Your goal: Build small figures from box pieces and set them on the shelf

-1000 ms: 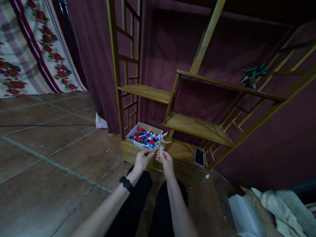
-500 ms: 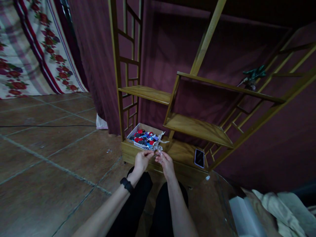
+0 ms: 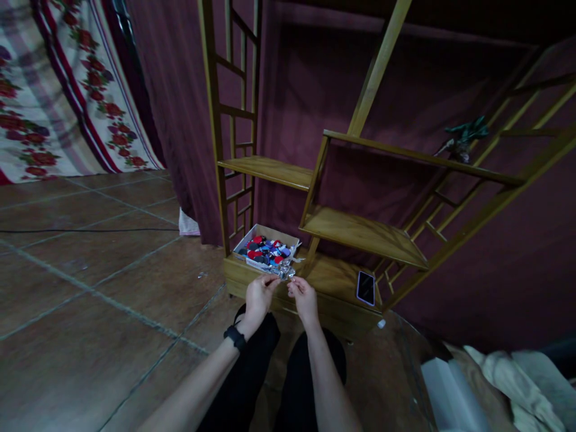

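My left hand [image 3: 257, 296] and my right hand [image 3: 303, 298] are raised close together in front of a low wooden shelf unit [image 3: 360, 231]. Both pinch a small clear, crinkled wrapper [image 3: 286, 270] between their fingertips. What is inside the wrapper is too small to make out. A black band sits on my left wrist. Just beyond the hands, a shallow cardboard box [image 3: 267, 248] of several red, blue and black small pieces rests on the unit's bottom board.
A phone [image 3: 366, 288] lies on the bottom board to the right. A green object [image 3: 463, 134] sits on the upper right shelf. Dark red curtains hang behind; a floral cloth [image 3: 54, 102] hangs far left. Pale fabric and a white sheet [image 3: 450, 390] lie at the lower right on the tiled floor.
The clear wrapper has been drawn in smaller between my fingertips, and my hands have shifted slightly right and up. The view has drifted a little.
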{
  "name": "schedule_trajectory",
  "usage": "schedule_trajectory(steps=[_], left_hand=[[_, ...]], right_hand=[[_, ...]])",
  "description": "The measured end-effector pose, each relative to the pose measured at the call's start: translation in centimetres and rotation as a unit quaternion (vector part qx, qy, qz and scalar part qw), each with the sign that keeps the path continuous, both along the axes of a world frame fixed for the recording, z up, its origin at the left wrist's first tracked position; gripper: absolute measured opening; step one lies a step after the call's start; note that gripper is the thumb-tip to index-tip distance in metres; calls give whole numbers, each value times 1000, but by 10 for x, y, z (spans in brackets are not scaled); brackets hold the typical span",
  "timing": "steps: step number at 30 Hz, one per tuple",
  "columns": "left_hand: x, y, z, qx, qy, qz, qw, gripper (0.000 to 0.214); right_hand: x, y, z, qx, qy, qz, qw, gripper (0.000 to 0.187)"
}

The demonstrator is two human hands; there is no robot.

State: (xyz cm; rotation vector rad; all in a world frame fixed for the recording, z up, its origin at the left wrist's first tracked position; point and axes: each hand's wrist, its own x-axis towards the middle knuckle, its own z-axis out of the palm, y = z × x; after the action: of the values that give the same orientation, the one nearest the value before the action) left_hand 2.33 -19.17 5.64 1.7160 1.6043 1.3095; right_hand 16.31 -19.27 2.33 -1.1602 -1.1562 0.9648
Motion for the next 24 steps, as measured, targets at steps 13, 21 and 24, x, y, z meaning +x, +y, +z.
schedule_trajectory(steps=[13,21,24], left_hand=[[-8,-33,13,31,208,-37,977,27],[4,-28,6,15,211,-62,975,25],[6,-21,2,27,247,-71,966,27]], right_hand=[[4,-22,7,25,-67,-38,997,26],[17,-28,13,8,-27,-19,999,23],[17,-22,10,-5,-18,-28,999,23]])
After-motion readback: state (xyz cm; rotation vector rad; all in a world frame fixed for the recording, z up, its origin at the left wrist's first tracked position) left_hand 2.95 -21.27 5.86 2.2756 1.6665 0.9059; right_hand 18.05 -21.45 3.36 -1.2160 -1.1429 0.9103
